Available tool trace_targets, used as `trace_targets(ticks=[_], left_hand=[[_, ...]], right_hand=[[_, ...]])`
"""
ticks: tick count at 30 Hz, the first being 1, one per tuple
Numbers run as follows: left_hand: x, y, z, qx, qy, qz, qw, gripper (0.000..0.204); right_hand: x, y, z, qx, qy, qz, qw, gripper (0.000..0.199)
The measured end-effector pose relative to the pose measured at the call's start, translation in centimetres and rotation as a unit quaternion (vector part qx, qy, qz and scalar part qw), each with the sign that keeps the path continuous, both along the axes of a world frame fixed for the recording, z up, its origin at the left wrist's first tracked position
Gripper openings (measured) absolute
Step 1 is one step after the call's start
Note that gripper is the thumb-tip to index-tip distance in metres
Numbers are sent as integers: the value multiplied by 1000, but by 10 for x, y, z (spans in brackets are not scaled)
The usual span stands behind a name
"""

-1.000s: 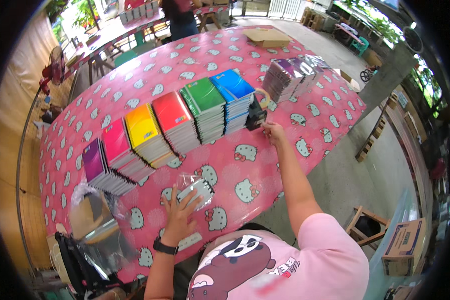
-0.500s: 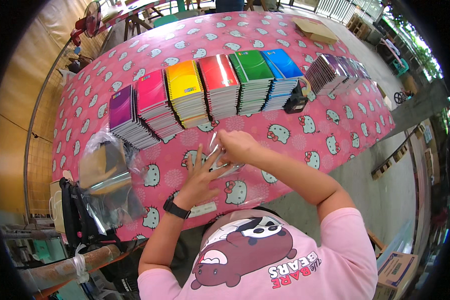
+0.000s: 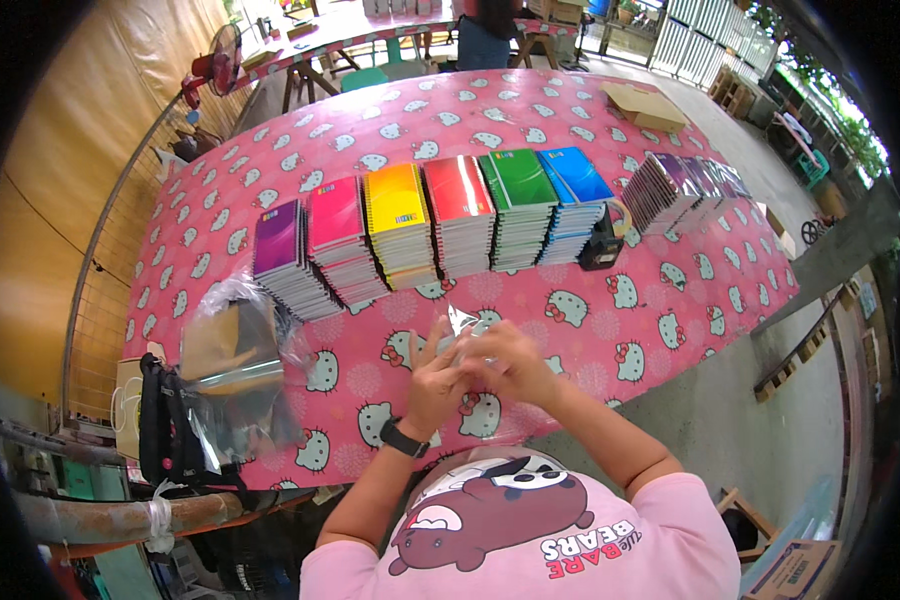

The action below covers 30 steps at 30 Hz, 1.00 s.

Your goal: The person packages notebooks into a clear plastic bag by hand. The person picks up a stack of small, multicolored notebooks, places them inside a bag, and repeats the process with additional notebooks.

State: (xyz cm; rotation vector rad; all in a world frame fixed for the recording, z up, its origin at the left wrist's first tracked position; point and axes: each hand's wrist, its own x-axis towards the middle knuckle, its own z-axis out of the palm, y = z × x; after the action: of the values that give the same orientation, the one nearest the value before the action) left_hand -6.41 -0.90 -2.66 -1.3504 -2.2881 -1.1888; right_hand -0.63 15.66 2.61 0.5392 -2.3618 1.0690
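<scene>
My left hand (image 3: 436, 388) and my right hand (image 3: 512, 366) meet over the near middle of the table. Both are closed on a piece of shiny clear plastic (image 3: 461, 320), whose pointed end sticks up beyond the fingers. Most of that plastic is hidden, and whether anything lies inside it I cannot tell. Past my hands runs a row of spiral notebook stacks: purple (image 3: 278, 240), pink (image 3: 336, 212), yellow (image 3: 396, 200), red (image 3: 458, 188), green (image 3: 518, 178) and blue (image 3: 576, 176). A black tape dispenser (image 3: 602, 245) stands beside the blue stack.
Clear plastic bags (image 3: 240, 385) lie at the left, overlapping brown cardboard, beside a black bag (image 3: 160, 415). More notebooks with purple covers (image 3: 665, 190) stand at the right. A flat cardboard box (image 3: 646, 105) lies far right on the pink patterned tablecloth (image 3: 530, 300). A red fan (image 3: 217, 65) stands far left.
My hands have drawn closer together on the plastic. The left hand's spread fingers have come inward, and my right hand has lowered toward it. The whole view has shifted, showing more beyond the table.
</scene>
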Motion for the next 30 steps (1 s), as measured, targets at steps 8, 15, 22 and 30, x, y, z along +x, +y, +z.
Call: trace_targets(ticks=[8, 15, 22, 30], left_hand=[[-27, -13, 6, 93, -312, 70, 943, 52], [-28, 9, -15, 97, -441, -6, 892, 36], [-27, 21, -8, 192, -422, 33, 885, 38], [-31, 15, -11, 153, -508, 30, 847, 33]], right_hand=[[-42, 21, -30, -316, -360, 35, 877, 63], [-45, 34, -30, -340, -204, 128, 909, 60], [-47, 37, -56, -419, -406, 122, 803, 53], [-55, 17, -48, -426, -362, 45, 828, 47]])
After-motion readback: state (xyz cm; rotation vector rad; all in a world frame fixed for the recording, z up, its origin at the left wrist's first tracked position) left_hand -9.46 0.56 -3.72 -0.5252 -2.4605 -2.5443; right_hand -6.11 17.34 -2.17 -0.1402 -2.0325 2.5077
